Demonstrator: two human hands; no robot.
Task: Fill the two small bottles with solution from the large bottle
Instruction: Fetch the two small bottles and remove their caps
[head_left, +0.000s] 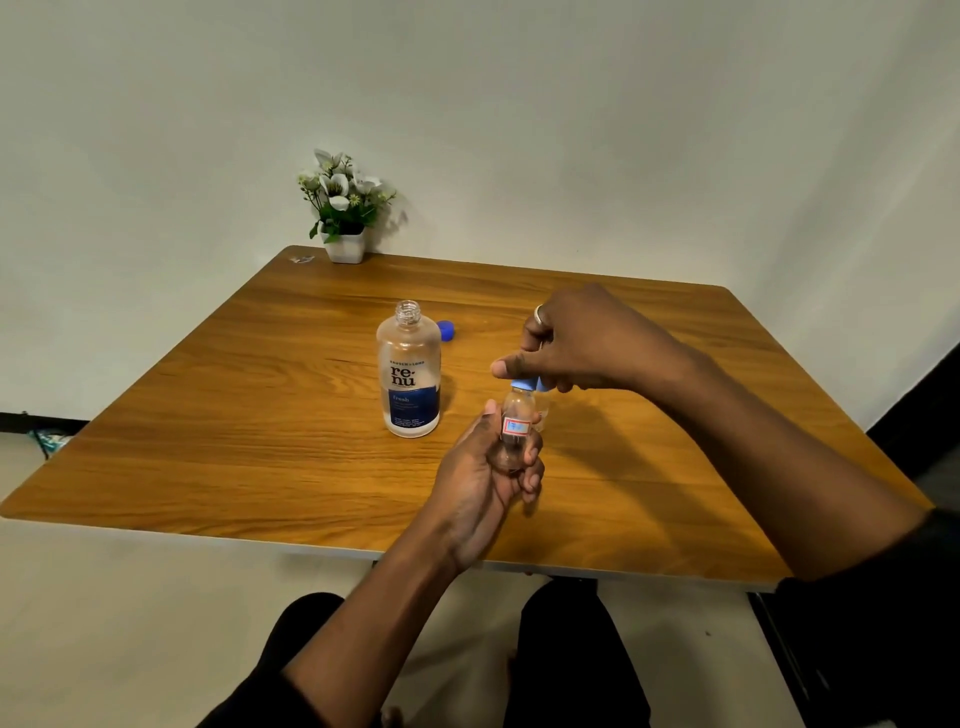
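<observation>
The left hand (485, 470) grips 1 small bottle (516, 426) above the table (260, 415); the right hand (571, 348) pinches its light-blue cap (527, 385), probably unscrewing it. Next, pouring from the open large bottle (409, 371) needs a steady tilt; bottle 2 seems hidden behind

Small bottle (515, 431) — both hands — capped.

The left hand (488, 467) is reaching up from below with the forearm stretching forward over the near edge; its palm is turning inward and its fingers are curling around the small bottle (516, 428), thumb pressing on the left side; the right hand (576, 343) is coming in from the right, arm extending diagonally, wrist arching above the left; its thumb and fingers are pinching the light blue cap (525, 385); a ring is sitting on one finger
</observation>
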